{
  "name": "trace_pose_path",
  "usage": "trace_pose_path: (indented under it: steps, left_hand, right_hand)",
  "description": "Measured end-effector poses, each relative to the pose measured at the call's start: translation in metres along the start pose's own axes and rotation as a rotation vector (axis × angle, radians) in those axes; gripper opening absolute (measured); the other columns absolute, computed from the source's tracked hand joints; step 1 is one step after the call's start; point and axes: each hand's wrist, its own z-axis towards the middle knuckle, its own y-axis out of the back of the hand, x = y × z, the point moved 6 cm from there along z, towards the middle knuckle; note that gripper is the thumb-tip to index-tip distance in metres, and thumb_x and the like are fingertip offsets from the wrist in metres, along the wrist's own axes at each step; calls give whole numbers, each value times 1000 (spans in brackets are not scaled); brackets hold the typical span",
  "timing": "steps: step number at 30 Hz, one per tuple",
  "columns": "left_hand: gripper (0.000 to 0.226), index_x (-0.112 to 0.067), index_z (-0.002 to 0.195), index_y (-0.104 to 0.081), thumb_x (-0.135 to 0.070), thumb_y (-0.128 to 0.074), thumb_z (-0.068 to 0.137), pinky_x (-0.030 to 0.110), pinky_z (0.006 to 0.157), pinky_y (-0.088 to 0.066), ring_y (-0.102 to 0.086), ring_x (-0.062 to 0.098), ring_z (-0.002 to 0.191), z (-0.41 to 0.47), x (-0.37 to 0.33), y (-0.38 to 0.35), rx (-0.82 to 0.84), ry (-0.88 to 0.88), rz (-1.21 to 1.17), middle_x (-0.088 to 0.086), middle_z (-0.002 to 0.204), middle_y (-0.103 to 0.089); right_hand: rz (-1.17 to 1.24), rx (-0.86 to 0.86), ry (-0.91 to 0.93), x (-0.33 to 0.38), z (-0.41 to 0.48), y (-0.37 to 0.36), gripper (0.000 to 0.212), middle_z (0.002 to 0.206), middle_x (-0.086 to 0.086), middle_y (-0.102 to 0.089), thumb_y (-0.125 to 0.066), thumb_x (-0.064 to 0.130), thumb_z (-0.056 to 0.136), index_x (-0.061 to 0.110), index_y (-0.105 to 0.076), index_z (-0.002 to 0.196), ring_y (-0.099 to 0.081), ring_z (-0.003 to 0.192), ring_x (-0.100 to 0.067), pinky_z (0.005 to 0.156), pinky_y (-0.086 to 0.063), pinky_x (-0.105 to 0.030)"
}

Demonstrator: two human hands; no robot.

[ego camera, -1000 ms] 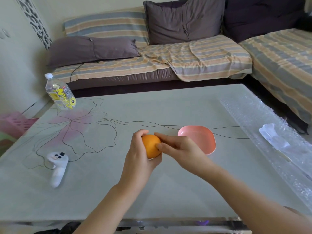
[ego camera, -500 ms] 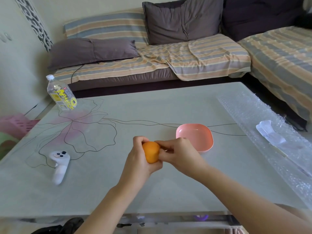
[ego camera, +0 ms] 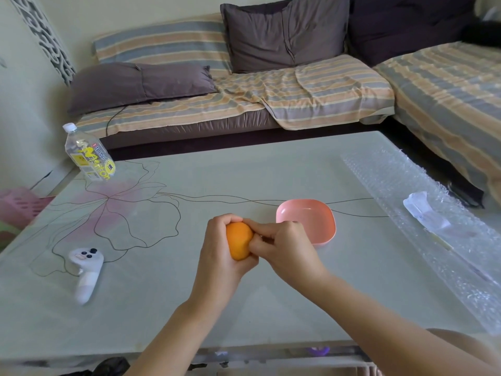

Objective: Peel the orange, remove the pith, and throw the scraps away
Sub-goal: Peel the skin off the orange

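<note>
So, both hands meet over the table [ego camera: 271,172], near its middle and a bit toward the front edge. The left hand [ego camera: 217,256] grips the orange [ego camera: 238,241] from the left and underneath, with its fingers curled over the top of the fruit. The right hand [ego camera: 284,248] comes in from the right with bent fingers, fingertips pressed against the right side of the orange and pinching at the skin there (whether the peel is broken at that spot cannot be told, the fingers cover it). The part of the skin that shows between the hands is smooth and whole. The orange sits between the two palms, just in front and to the left of a pink bowl [ego camera: 311,215]. The bowl stands on the table right behind the right hand, its near rim partly hidden by the knuckles. A white controller [ego camera: 85,270] lies on the table at the left, well apart from the hands. A plastic bottle [ego camera: 89,156] with a yellow label stands at the far left corner. A sheet of bubble wrap [ego camera: 393,180] runs along the right side of the table, with a small clear packet [ego camera: 423,210] on it. Behind the table is a striped sofa [ego camera: 298,88] with grey cushions [ego camera: 284,31]. A pink basket [ego camera: 19,207] sits low at the left edge.
</note>
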Motion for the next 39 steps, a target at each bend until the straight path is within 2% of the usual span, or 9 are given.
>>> trace_pose_path:
  steps: [5, 11, 15, 20, 25, 30, 33, 35, 39]
  left_hand:
    - [67, -44, 101, -39, -6, -81, 65, 5, 71, -42, -50, -8, 100, 3, 3, 0, -19, -14, 4, -9, 110, -53]
    - [61, -37, 106, -41, -12, -81, 68, 5, 67, -42, -54, 1, 96, 8, 8, 2, -26, 27, -9, -9, 110, -53]
    - [61, -40, 106, -39, -20, -83, 68, 10, 62, -43, -56, 4, 90, 11, 17, 3, 24, 144, -79, -18, 104, -50]
    - [60, -34, 106, -48, -14, -85, 64, 22, 68, -46, -59, 11, 87, 13, 37, 7, 74, 298, -210, -15, 102, -54]
    - [61, -34, 104, -50, -29, -77, 49, 23, 71, -47, -60, 13, 88, 11, 47, 9, 123, 380, -246, -12, 103, -56]
    - [60, -34, 104, -52, -26, -82, 53, 27, 73, -51, -61, 14, 89, 9, 56, 7, 164, 433, -229, -10, 103, -57]
    - [58, -31, 105, -55, -30, -82, 53, 36, 77, -58, -67, 22, 85, 9, 59, 5, 192, 450, -237, -1, 103, -60]
    - [54, -23, 104, -59, -35, -79, 56, 31, 65, -57, -69, 21, 76, 11, 58, 4, 223, 444, -314, 7, 97, -64]
    - [51, -11, 99, -58, -56, -56, 75, 20, 48, -39, -47, 13, 48, 12, 48, 6, 283, 386, -384, 6, 64, -54]
  right_hand:
    - [-67, -12, 17, 3, 3, -1, 39, 53, 3, -28, -52, 3, 81, 25, -70, 107, -24, 51, -10, 45, -21, -19]
    - [-189, 4, 100, 8, 10, 0, 33, 57, -18, -47, -46, -4, 79, 9, -69, 97, -30, 51, -10, 46, -23, -22]
    - [-259, -132, 126, 0, 20, 7, 30, 81, -1, -66, -52, -9, 78, 10, -73, 88, -52, 63, -7, 60, -44, -13]
    - [-310, -112, 132, -20, 26, 1, 30, 75, 3, -61, -51, -13, 71, 12, -68, 70, -56, 65, -15, 64, -51, -36]
    - [-340, 13, 110, -36, 25, -14, 27, 64, 8, -55, -51, -13, 78, 6, -71, 76, -52, 57, 3, 50, -33, -9]
    - [-375, 63, 78, -43, 30, -22, 28, 72, 6, -56, -44, -10, 84, 5, -66, 92, -49, 61, -7, 56, -36, -11]
    - [-318, 72, 41, -38, 32, -23, 21, 78, 5, -62, -44, 6, 95, 11, -62, 106, -53, 64, -1, 63, -43, -14]
    - [-202, 67, 62, -28, 33, -18, 16, 89, 4, -66, -51, 14, 95, 13, -65, 104, -59, 77, -3, 72, -47, -16]
    - [57, 203, 117, -6, 28, -17, 9, 101, 5, -66, -63, 10, 88, 15, -62, 96, -61, 98, -9, 85, -50, -19]
